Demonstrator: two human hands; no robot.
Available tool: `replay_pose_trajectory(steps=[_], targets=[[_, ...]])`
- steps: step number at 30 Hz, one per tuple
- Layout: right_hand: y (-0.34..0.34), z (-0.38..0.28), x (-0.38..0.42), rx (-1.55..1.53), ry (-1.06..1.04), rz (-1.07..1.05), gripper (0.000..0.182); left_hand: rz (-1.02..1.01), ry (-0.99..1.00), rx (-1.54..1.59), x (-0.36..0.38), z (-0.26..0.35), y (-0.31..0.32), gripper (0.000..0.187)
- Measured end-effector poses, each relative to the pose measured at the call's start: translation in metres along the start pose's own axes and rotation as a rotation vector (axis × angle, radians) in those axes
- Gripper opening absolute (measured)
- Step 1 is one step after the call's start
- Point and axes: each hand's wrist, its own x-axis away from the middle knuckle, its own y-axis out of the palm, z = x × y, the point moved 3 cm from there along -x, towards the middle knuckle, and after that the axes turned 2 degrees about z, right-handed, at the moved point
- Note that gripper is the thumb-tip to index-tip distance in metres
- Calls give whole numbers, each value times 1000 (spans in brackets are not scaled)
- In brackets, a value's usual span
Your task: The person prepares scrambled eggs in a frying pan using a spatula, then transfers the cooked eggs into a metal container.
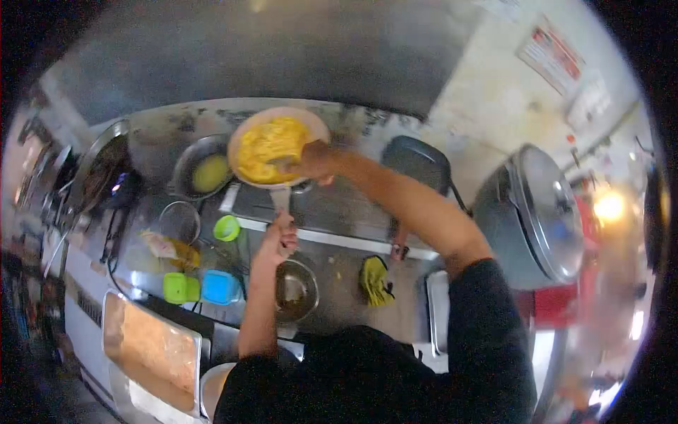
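Note:
My left hand is closed around the handle of a light-coloured frying pan. Yellow food that looks like egg fills the pan. Reaching across from the right, my right hand is closed over the pan's right side. A short utensil points from its fingers into the yellow food; blur hides its exact kind. Just below my left hand stands a metal bowl, partly covered by my forearm. A lime green cup stands to the left of that hand.
A dark pan with yellow contents is at the left. Green and blue containers stand near a metal tray of orange-brown food. Rightward are a black pan, a yellow-and-black cloth-like item and a large lidded pot.

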Motion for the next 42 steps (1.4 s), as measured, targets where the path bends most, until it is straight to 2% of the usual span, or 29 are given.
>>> replay_pose_trajectory(steps=[1, 3, 4, 6, 8, 10, 12, 14, 15, 18, 20, 22, 24, 26, 28, 30, 31, 33, 34, 36, 37, 39, 41, 42], targets=[[16, 15, 19, -20, 39, -3, 54, -75, 6, 15, -7, -2, -8, 31], [32, 33, 63, -31, -23, 699, 49, -69, -23, 6, -8, 1, -7, 31], [43, 57, 90, 96, -212, 1172, 41, -53, -14, 24, -6, 0, -6, 31], [79, 105, 153, -89, 162, 1508, 41, -77, -12, 20, -4, 0, 1, 31], [150, 148, 182, -351, 407, 1506, 49, -118, -44, 54, -4, 3, -1, 29], [224, 170, 184, -418, 519, 1365, 53, -140, -47, 40, -3, 4, -2, 30], [261, 172, 175, -885, 465, 1127, 46, -197, -58, 71, -8, 4, -6, 30], [267, 167, 162, -1893, 204, 705, 37, -220, -50, 116, -5, 2, -2, 30], [271, 169, 159, -1908, 220, 737, 37, -262, -109, 162, 0, 1, 5, 30], [281, 182, 156, -1880, 218, 895, 30, -288, -79, 72, -2, 3, 6, 31], [284, 201, 177, -1706, 217, 846, 26, -249, -136, 116, 4, 2, 9, 31], [280, 222, 208, -1537, 318, 783, 26, -214, -77, 95, 8, 2, 14, 31], [275, 247, 230, -1549, 348, 780, 32, -173, -17, 94, 9, -1, 14, 30], [275, 265, 244, -1630, 338, 864, 40, -248, -47, 91, 9, 0, 14, 28], [271, 276, 262, -1583, 388, 1012, 43, -220, -59, 118, 11, -1, 15, 28], [295, 309, 258, -1066, 423, 1324, 43, -173, -65, 113, 11, 1, 15, 27], [286, 300, 271, -1069, 419, 1311, 43, -163, -61, 121, 10, 2, 15, 27], [280, 282, 312, -1059, 507, 1414, 40, -142, -29, 62, 12, 2, 14, 27], [301, 291, 316, -1054, 507, 1400, 40, -105, -27, 59, 12, 2, 14, 27], [346, 315, 318, -507, 544, 1434, 35, -107, -39, 86, 14, 1, 13, 27], [341, 302, 330, -500, 537, 1431, 35, -114, -51, 100, 14, 1, 13, 27], [294, 267, 373, -755, 516, 1466, 28, -109, -31, 101, 12, 2, 9, 27], [222, 253, 415, -618, 326, 1679, 25, -100, -24, 56, 11, 2, 11, 29], [187, 250, 440, -466, 378, 1697, 26, -77, -39, 90, 15, 0, 14, 29]])
